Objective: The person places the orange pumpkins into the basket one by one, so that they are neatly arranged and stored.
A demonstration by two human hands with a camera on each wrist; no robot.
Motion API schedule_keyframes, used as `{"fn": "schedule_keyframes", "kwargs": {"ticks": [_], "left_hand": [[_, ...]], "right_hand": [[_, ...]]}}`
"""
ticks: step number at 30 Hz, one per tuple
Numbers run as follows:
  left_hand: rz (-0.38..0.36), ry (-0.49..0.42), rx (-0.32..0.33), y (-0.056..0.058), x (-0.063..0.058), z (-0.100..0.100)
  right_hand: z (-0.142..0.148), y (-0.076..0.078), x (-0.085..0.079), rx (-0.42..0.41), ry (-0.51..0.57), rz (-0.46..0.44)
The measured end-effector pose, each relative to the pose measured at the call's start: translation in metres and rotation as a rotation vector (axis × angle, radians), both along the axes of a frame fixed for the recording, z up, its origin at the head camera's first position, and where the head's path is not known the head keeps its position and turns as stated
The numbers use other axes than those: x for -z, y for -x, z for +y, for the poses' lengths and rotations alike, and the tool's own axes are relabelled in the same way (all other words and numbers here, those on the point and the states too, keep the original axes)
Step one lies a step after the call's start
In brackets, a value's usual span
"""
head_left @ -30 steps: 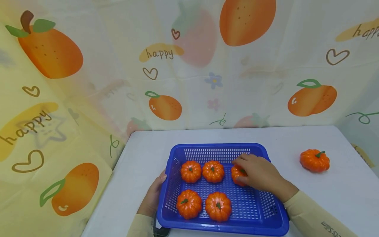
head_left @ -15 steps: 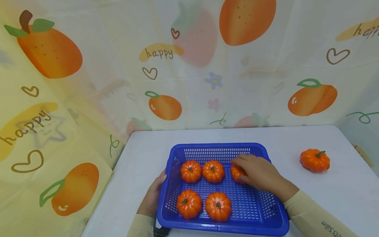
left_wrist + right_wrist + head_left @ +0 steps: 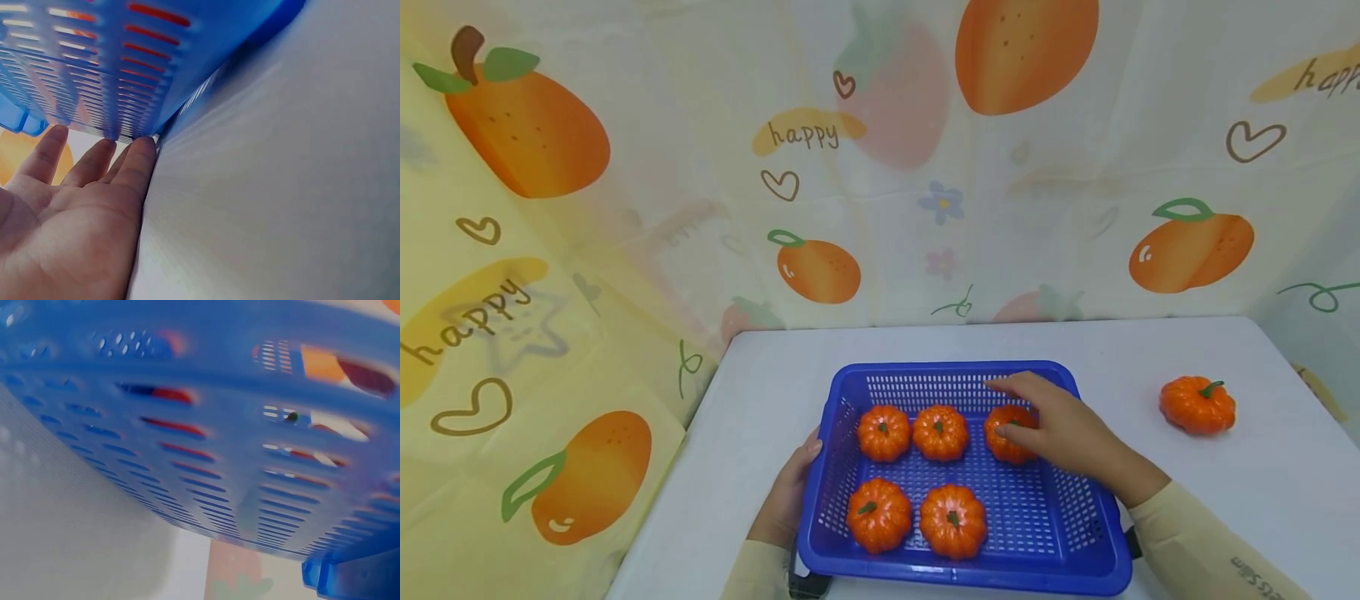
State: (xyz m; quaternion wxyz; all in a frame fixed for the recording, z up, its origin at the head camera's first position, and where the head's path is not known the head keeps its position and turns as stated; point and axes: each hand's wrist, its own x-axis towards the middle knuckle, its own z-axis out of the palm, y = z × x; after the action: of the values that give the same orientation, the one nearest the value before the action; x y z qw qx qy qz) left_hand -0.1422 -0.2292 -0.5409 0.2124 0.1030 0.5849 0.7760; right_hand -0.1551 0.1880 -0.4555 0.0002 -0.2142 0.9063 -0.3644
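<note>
A blue plastic basket (image 3: 962,575) sits on the table with several small orange pumpkins in it. Two of them, a back-left pumpkin (image 3: 883,433) and a back-middle pumpkin (image 3: 940,433), lie side by side. Nearer the front are a left pumpkin (image 3: 879,515) and a middle pumpkin (image 3: 953,522). My right hand (image 3: 1063,425) is over the back-right pumpkin (image 3: 1004,447), fingers spread apart and thumb across its top; whether they touch is unclear. Against the basket's left outer wall (image 3: 119,75) rests my left hand (image 3: 81,212), its fingers extended. The right wrist view shows only the basket's outside.
One more orange pumpkin (image 3: 1197,406) lies on the white table (image 3: 1138,358), right of the basket. A fruit-printed curtain (image 3: 887,208) hangs behind and to the left. Something dark (image 3: 808,583) shows under my left wrist.
My right hand has loosened from the back-right pumpkin, its fingers opening and drawing slightly right. The pumpkin stays in the basket. My left hand has not moved.
</note>
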Motion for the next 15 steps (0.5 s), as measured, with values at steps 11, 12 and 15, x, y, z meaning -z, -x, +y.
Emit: {"fn": "schedule_keyframes", "kwargs": {"ticks": [11, 12, 15], "left_hand": [[-0.088, 0.023, -0.070, 0.000, 0.002, -0.001], [-0.087, 0.027, -0.070, 0.000, 0.003, -0.001], [-0.086, 0.026, -0.067, -0.001, 0.003, -0.001]], "right_hand": [[0.011, -0.002, -0.002, -0.011, 0.274, 0.001], [0.012, -0.002, -0.002, -0.009, 0.290, 0.008], [0.015, -0.002, -0.001, 0.003, 0.330, 0.041]]}}
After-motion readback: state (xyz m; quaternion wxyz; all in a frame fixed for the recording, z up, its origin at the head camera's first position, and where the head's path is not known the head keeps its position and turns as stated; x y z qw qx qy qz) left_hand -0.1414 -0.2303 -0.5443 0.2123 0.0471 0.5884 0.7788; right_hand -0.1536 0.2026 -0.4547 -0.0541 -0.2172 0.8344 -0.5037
